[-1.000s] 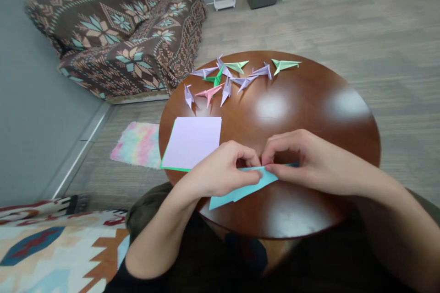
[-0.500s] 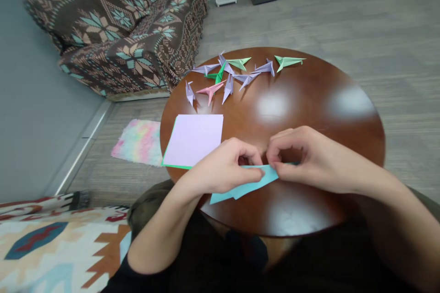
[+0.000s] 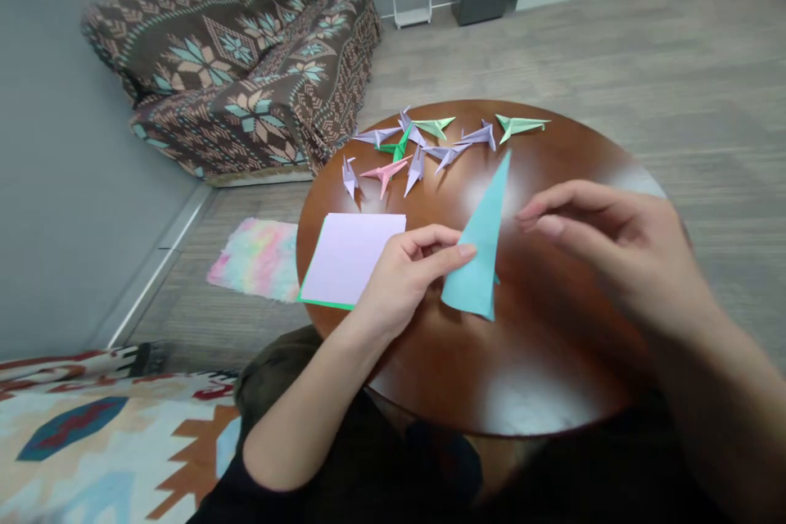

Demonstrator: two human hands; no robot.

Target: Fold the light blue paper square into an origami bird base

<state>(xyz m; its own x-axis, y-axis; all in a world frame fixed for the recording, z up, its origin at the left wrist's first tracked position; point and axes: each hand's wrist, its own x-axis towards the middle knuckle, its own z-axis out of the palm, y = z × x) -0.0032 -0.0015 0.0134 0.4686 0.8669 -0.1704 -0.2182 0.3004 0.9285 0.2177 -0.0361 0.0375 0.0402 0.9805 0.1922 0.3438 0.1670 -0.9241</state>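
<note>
We log a folded sheet of teal origami paper [image 3: 477,258] over the near half of the round wooden desk [image 3: 553,393], narrowed to a long kite shape. Its sharp tip points away from us toward the far edge, and its long axis leans slightly right. The left hand [image 3: 399,282] has a closed grip on the sheet's left edge, pinching it between thumb and fingers. The right hand [image 3: 614,250] is blurred, its grip open and off the paper, fingers just right of the sheet. We judge the paper very light, thin and soft: the tip will bend easily, so the broad end or folded edge offers the surest hold. To the left lies a stack of lilac paper [image 3: 353,258] edged with green; beyond it, small origami figures [image 3: 386,172] in lilac, green and pink.
</note>
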